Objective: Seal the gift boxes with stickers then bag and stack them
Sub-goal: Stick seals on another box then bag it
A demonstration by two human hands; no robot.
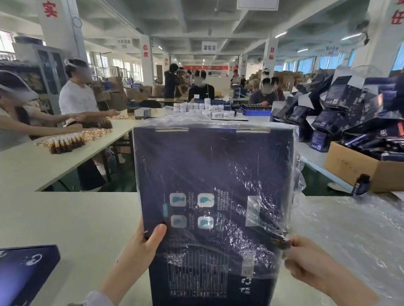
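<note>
**Bagging under way, stacking not yet begun**

You have the gift box (209, 172) standing on end on the desk (45, 222), right in front of you, with its printed face towards you. The clear plastic bag (263, 220) is over its top and covers most of its height. The lowest part of the box is bare, so this box is only partly bagged.

Your left hand (142, 247) grips the box's left edge low down, with the thumb pressed on the printed face. Your right hand (308, 260) pinches the bag's edge at the box's right side, which looks like a pull to bring the film lower.

I cannot tell whether a seal sticker is on this box; none shows on the face you see.

What remains, as I judge it, is to bring the bag fully over the box and then stack it. A second box (10, 275) lies flat at your near left with no bag on it, so it needs doing too. Loose clear film (359, 232) lies on the desk to your right.
</note>
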